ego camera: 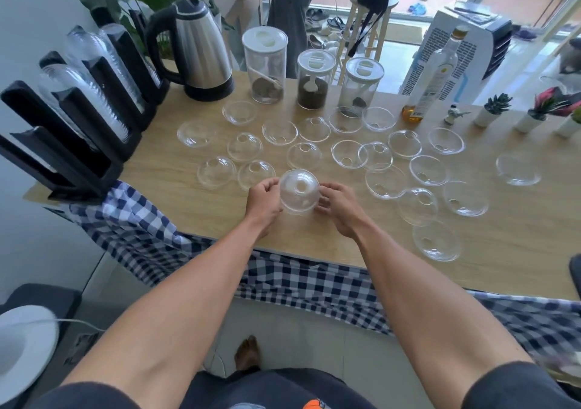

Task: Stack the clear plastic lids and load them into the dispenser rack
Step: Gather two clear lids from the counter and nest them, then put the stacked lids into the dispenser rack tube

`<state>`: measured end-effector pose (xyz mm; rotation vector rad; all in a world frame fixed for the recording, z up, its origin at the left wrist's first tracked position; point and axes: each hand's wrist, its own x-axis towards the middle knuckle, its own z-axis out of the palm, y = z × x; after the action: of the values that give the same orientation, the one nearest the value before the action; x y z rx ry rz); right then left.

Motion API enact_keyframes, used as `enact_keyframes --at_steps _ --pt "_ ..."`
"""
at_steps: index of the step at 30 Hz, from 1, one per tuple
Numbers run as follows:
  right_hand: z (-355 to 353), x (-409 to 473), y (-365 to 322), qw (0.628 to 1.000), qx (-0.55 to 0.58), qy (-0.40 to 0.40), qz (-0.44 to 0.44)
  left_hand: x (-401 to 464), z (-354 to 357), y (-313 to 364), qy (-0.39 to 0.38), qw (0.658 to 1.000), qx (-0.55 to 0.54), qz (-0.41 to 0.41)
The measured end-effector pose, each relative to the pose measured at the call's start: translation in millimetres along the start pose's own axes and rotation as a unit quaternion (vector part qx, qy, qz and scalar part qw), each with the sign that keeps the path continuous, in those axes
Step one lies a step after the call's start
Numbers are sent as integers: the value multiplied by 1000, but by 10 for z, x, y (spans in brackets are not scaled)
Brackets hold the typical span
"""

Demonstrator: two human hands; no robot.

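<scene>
A short stack of clear dome lids (298, 192) is held just above the near middle of the wooden table (195, 220). My left hand (262, 202) pinches its left rim and my right hand (338, 207) pinches its right rim. Several loose clear lids, some dome up and some upside down, lie spread across the table, such as a lid (216, 172) to the left and a lid (436, 241) near the front right. The black dispenser rack (78, 131) stands at the table's left end, with rows of stacked lids in its slots.
A steel kettle (201, 53), three clear canisters (265, 62) and a glass bottle (435, 75) stand along the back. Small potted plants (493, 109) sit at the right. A checkered cloth (301, 282) hangs off the front edge. A person (292, 9) stands behind the table.
</scene>
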<state>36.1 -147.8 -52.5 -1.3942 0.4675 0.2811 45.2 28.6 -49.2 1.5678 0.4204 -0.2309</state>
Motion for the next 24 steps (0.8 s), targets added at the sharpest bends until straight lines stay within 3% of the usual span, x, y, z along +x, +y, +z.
enact_keyframes --at_steps 5,10,24 --pt "27 -134 -239 999 -38 -13 -28 -105 -168 242 -7 999 28 32" --pt "304 -304 -575 996 -39 -48 -61 -263 -442 541 -22 999 -24 17" --pt "1825 -610 -1078 960 -121 -156 -197 -601 -1930 1201 115 985 -40 119"
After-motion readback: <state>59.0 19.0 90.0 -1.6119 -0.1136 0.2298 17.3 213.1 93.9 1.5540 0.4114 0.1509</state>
